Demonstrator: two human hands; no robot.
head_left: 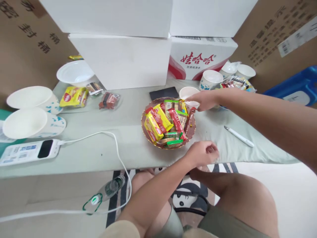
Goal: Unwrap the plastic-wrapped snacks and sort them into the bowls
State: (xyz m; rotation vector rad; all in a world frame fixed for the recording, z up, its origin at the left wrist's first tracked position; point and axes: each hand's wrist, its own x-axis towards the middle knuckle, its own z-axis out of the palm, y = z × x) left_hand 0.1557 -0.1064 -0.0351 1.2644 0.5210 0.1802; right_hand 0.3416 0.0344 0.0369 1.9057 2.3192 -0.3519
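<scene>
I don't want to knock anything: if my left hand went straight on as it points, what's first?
Probably the slim white pen-shaped tool with a dark tip on the pale green cloth, though the height of your left hand is hard to judge.

The light is bright and soft, leaving faint shadows on the tablecloth (pixel 131 125). The right hand (pixel 205 99) looks slightly blurred; lens distortion tilts the far left carton (pixel 19 62).
</scene>
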